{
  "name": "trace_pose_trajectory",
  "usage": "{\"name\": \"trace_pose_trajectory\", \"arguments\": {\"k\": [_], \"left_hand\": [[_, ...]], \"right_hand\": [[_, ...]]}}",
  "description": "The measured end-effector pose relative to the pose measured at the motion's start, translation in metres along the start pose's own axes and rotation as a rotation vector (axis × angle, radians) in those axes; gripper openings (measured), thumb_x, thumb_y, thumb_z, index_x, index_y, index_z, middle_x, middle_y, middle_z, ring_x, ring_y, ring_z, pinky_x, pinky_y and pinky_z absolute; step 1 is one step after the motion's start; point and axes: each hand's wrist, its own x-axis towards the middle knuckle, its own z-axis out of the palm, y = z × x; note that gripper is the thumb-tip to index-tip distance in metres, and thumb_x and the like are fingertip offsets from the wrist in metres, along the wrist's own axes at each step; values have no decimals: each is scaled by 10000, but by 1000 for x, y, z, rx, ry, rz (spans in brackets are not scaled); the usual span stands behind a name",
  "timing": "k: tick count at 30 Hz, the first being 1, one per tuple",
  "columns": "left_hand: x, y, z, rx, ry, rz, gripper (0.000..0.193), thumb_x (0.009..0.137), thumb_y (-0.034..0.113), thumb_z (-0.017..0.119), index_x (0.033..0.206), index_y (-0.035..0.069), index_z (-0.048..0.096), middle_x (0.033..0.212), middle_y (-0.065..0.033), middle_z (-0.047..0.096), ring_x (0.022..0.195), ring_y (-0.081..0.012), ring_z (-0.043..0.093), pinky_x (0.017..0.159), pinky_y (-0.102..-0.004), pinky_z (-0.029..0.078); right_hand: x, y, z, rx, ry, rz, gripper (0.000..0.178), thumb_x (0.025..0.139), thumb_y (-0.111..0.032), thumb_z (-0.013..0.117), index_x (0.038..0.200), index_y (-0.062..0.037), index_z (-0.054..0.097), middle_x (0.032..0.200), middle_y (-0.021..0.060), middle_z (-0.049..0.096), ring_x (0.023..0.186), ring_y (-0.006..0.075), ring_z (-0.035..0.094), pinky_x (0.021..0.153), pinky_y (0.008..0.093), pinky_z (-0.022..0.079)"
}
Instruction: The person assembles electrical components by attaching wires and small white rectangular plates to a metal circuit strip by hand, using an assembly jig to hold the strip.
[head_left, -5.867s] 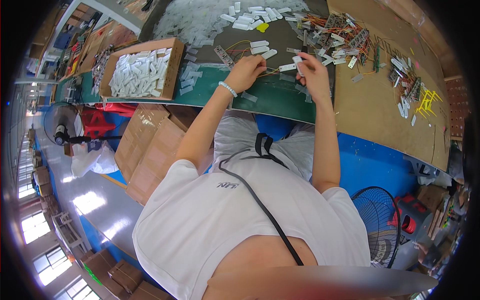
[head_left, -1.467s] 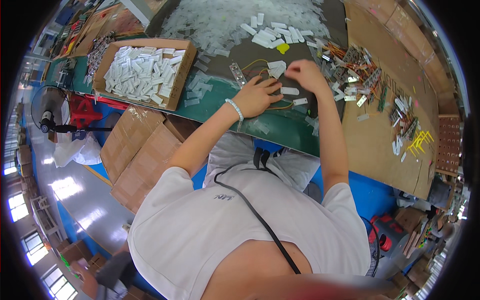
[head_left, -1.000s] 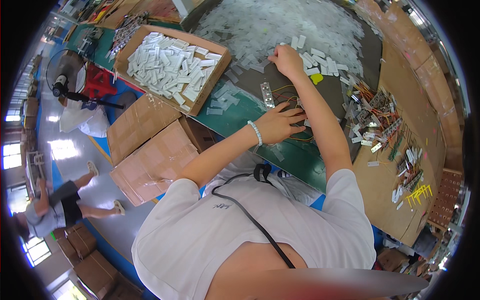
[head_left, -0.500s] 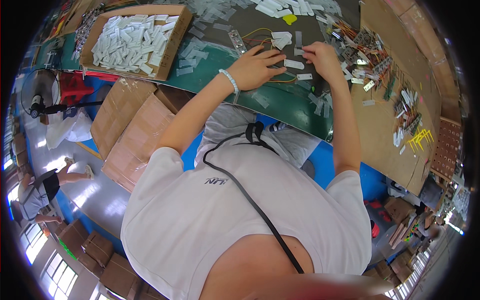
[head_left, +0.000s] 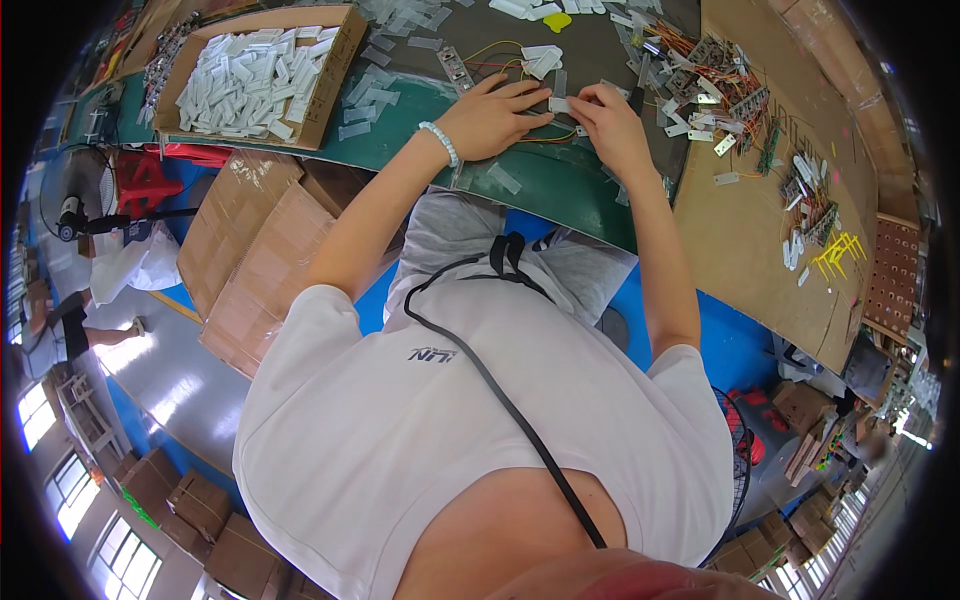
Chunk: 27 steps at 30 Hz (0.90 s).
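My left hand [head_left: 487, 122], with a pale bead bracelet on the wrist, lies on the work table with its fingers stretched and apart. Its fingertips come up to a small white plastic plate [head_left: 559, 104]. From the other side, the thumb and fingers of my right hand [head_left: 612, 125] close in a pinch at the same plate's right end. Beyond the left fingers is a metal strip with holes [head_left: 455, 70], with yellow and red wires running from it. A white plastic housing [head_left: 541, 61] sits by the wires, and a clear strip [head_left: 560, 82] lies just above the plate.
A cardboard tray [head_left: 322, 118] full of white plastic pieces stands at the left. Clear strips [head_left: 372, 98] are scattered near it. Right of my right hand lies a black-handled tool [head_left: 638, 98], then a heap of wired parts [head_left: 735, 90] and yellow pieces [head_left: 838, 255] on cardboard.
My right hand has moved closer to my left, and its fingertips are now at the white plate. The whole view has shifted slightly. A person in the background has moved further left.
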Motion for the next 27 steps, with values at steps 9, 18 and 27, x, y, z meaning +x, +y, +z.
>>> {"name": "trace_pose_trajectory", "arguments": {"k": [9,18,27], "left_hand": [[-2,-1,3,-26,-14,-6,421,942,258,632,1361,227,613,1554,-52,451,1433,-227,413,1180,-477,311],[-1,-1,3,-25,-15,-18,418,946,260,626,1363,235,612,1553,-48,452,1434,-222,412,1183,-479,307],[-2,-1,4,-57,-18,-27,424,943,259,636,1363,217,605,1557,-50,446,1444,-226,397,1188,-489,305]], "right_hand": [[5,-3,1,-15,10,-5,203,904,-173,698,1080,-84,746,1051,66,626,972,257,638,853,371,521],[12,11,-5,-16,-48,-83,202,883,-124,712,1071,-58,745,1017,84,636,978,276,632,852,381,516],[16,9,-11,-57,-113,-211,217,867,-84,704,1078,-38,728,998,92,616,963,280,611,841,387,516]]}}
